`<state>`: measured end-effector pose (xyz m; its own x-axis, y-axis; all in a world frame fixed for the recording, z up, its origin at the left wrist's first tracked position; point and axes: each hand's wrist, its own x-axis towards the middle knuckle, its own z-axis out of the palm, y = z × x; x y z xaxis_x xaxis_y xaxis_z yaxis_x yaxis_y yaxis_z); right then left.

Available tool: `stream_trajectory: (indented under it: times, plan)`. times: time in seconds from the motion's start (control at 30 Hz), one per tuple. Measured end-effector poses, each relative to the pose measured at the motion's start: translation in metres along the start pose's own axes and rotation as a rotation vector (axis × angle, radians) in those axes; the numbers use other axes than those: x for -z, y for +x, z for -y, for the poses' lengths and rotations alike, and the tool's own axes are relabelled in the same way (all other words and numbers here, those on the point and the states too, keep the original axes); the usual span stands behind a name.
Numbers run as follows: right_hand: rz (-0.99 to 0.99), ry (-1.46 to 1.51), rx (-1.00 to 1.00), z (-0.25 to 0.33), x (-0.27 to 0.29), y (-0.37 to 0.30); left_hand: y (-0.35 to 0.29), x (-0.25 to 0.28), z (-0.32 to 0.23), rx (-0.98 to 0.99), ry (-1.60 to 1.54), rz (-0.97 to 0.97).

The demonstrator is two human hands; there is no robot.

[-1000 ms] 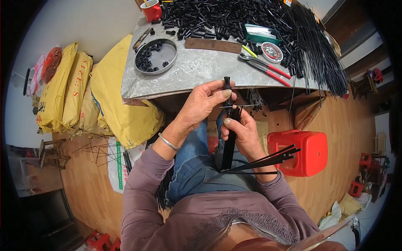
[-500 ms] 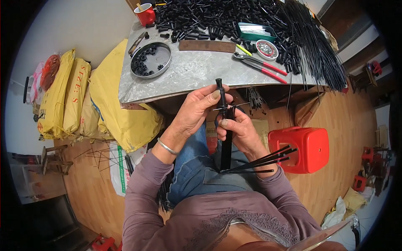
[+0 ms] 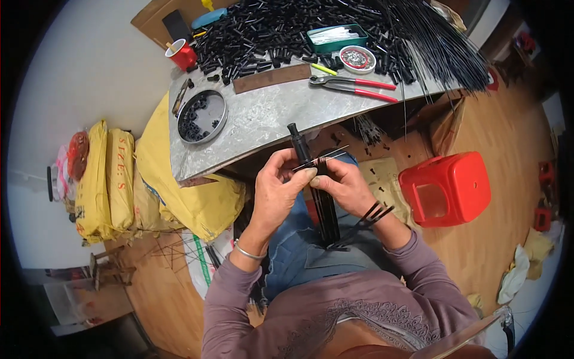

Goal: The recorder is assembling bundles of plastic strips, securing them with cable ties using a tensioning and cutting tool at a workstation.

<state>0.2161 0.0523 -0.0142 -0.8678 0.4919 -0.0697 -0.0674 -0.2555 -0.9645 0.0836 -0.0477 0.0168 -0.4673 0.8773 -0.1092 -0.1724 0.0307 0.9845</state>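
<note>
Both my hands hold a bundle of black ribs [image 3: 324, 215], like those of an umbrella frame, above my lap. At its upper end a black plastic tube [image 3: 298, 143] with a flared tip points up toward the table. My left hand [image 3: 276, 188] pinches the collar of the tube, thumb in front. The right hand [image 3: 344, 186] grips the ribs just beside it, and the two thumbs nearly meet. A thin wire [image 3: 336, 153] crosses at the collar and sticks out to the right. Several loose ribs [image 3: 376, 213] fan out over my right wrist. What the fingertips press on is hidden.
On the table [image 3: 257, 116] lie red-handled pincers [image 3: 356, 87], a round tin [image 3: 202, 116] of small black parts, a wooden strip [image 3: 272, 78], a green tray [image 3: 338, 38] and a heap of black tubes [image 3: 257, 30]. A red stool [image 3: 460, 188] stands right, yellow sacks [image 3: 185, 179] left.
The view has turned and shifted. My left fingers have slid down from the tube's upper part to the collar, next to the right thumb. The tube now tilts to the left.
</note>
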Motion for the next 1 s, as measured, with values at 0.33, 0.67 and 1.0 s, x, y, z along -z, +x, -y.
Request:
stream_trajectory:
  times: [0.33, 0.67, 1.0]
  plan:
    - [0.126, -0.046, -0.077, -0.003, 0.028, 0.007, -0.001, -0.013, -0.002, -0.069, -0.056, 0.042]
    - [0.273, 0.275, -0.216, -0.016, 0.036, 0.011, 0.015, 0.005, 0.02, -0.048, -0.187, 0.25]
    - [0.217, 0.719, -0.107, -0.016, 0.015, 0.001, 0.032, 0.012, 0.0, -0.181, 0.192, 0.416]
